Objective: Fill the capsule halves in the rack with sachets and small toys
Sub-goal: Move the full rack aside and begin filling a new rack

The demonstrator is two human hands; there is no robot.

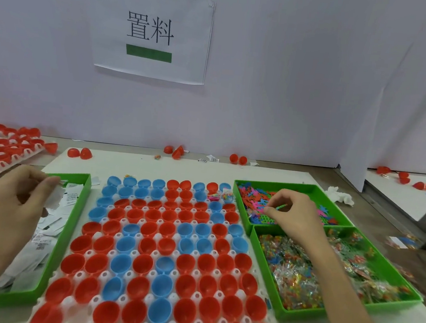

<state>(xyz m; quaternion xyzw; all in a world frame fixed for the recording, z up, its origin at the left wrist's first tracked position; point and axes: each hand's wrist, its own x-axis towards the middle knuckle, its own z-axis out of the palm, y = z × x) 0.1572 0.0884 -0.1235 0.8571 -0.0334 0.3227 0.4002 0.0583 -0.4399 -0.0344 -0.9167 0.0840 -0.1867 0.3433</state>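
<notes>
1. Viewing the bench (142, 165) through the head camera, I see the white rack (78, 275) at centre. It carries rows of red and blue capsule halves (148, 245), mouths upward.
2. Two halves near the rack's rear right corner hold coloured contents (214, 197); I cannot tell what they are.
3. The left hand (10, 200) hangs over the left green tray (68, 228), just left of the rack. Its fingers (50, 182) are curled and pinch a white sachet (55, 195). More white sachets lie heaped in this tray.
4. The right hand (292, 214) is over the rear right tray (276, 185), which holds flat plastic toys (253, 193) in mixed colours. Thumb and forefinger are clamped on a small green toy (281, 206), raised just above the heap.
5. The front right tray (322, 311) touches the rear one and holds clear packets of coloured beads (294, 276).
6. Loose red halves (80, 152) lie along the rear of the bench. A second rack (2, 148) of red capsules sits at far left.
7. A paper sign (154, 30) with two printed characters hangs on the white wall behind. A crumpled white tissue (339, 195) lies right of the rear tray.
</notes>
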